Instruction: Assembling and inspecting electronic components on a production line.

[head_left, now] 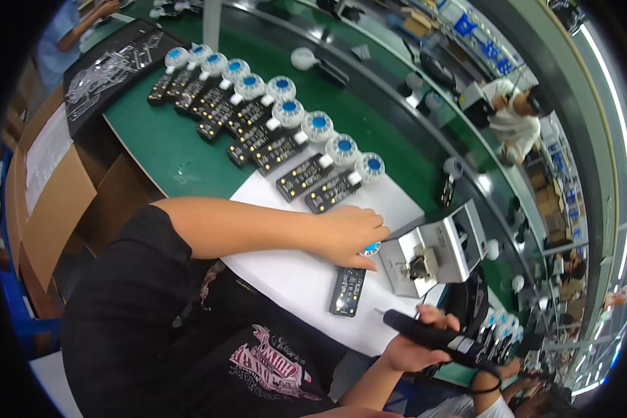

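My left hand (352, 237) is closed over the round head of a black rectangular unit (347, 292). The unit's body lies on a white sheet (279, 279), its face dotted with small yellowish spots, and a bit of blue shows beneath my fingers. At lower right, my right hand (421, 345) grips a black electric screwdriver (432, 336), its thin bit pointing left toward the unit but apart from it. Just right of my left hand stands an open grey metal box (432, 244) with a small mechanism inside, resembling a screw feeder.
Several similar units (303, 176) with clear, blue-centred heads line the green bench (188, 157). A black tray (111, 73) of clear plastic parts sits far left, above a cardboard box (56, 202). Beyond runs a conveyor (369, 76); a person (512, 115) works across it.
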A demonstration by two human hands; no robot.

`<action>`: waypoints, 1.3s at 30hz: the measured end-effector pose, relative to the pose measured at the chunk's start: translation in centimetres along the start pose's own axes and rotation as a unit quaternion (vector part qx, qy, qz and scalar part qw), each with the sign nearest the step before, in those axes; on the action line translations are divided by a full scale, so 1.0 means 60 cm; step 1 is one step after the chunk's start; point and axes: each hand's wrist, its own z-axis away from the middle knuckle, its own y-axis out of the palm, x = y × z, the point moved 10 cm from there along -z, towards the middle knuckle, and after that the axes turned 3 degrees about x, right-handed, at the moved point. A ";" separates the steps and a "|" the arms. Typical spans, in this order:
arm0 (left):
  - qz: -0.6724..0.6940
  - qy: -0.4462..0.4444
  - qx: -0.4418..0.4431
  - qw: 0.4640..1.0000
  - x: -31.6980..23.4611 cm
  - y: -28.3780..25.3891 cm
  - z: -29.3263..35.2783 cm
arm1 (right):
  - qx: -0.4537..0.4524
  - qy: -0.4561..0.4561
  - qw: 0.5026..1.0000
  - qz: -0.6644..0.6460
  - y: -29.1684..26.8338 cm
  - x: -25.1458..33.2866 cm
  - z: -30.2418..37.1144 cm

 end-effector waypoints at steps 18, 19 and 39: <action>0.032 -0.053 -0.075 0.995 0.038 -0.010 0.017 | 0.133 -0.050 0.990 -0.012 0.115 -0.002 -0.135; 0.034 -0.057 -0.074 0.995 0.038 -0.010 0.019 | 0.135 -0.046 0.990 -0.014 0.113 -0.001 -0.132; -0.007 -0.076 -0.053 0.996 0.045 -0.004 0.012 | 0.155 0.071 0.984 -0.045 0.116 0.025 -0.022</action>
